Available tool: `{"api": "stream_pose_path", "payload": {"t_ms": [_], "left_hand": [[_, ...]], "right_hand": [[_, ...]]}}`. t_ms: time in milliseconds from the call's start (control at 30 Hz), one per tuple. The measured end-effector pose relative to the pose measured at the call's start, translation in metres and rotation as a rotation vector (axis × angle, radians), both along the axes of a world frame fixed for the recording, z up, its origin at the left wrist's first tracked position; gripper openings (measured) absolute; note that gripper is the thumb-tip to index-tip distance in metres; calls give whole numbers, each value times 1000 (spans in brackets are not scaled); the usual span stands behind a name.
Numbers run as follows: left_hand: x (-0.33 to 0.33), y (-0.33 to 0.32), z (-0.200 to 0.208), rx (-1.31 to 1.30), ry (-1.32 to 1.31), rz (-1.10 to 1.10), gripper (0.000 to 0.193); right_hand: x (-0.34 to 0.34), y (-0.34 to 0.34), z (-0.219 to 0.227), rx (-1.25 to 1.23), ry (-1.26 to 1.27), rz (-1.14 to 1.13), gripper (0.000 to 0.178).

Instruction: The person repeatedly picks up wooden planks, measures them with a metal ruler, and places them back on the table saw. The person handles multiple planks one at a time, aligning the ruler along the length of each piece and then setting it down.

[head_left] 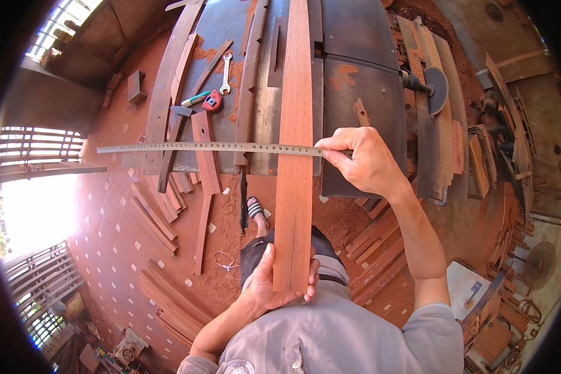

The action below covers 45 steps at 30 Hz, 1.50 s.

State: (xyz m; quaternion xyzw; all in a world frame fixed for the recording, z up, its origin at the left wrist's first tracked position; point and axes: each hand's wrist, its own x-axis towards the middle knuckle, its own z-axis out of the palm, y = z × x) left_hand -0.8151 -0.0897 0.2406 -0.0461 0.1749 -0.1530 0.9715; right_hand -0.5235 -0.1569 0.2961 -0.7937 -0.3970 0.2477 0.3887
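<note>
A long reddish wooden board (pixel 295 93) runs away from me over the dark metal machine table (pixel 361 34), its near end above my lap. My left hand (pixel 279 274) grips that near end, thumb on one side and fingertips round the other. A thin steel ruler (pixel 209 147) lies crosswise over the board, reaching far out to the left. Its right end is pinched between the thumb and fingers of my right hand (pixel 363 159), just beyond the board's right edge.
On the table's left lie a wrench (pixel 226 73), a red tape measure (pixel 212 101), a green marker (pixel 196 98) and a short wooden piece (pixel 206 149). A round disc (pixel 437 91) stands at the right. Stacked boards (pixel 171 299) rest on the dusty floor.
</note>
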Motion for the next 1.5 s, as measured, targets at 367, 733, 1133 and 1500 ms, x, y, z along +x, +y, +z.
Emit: {"api": "stream_pose_path", "payload": {"t_ms": [367,733,1133,1500], "left_hand": [[1,1,1,15,12,-9,88],[2,1,2,6,25,-9,89],[0,0,-3,-10,14,-9,89],[-14,3,-39,397,187,-98,66]], "right_hand": [[-1,0,0,-16,15,-10,18],[-1,0,-1,-7,-5,-11,18],[-1,1,2,-36,-3,-2,16],[-27,97,-25,18,565,-115,15]]}}
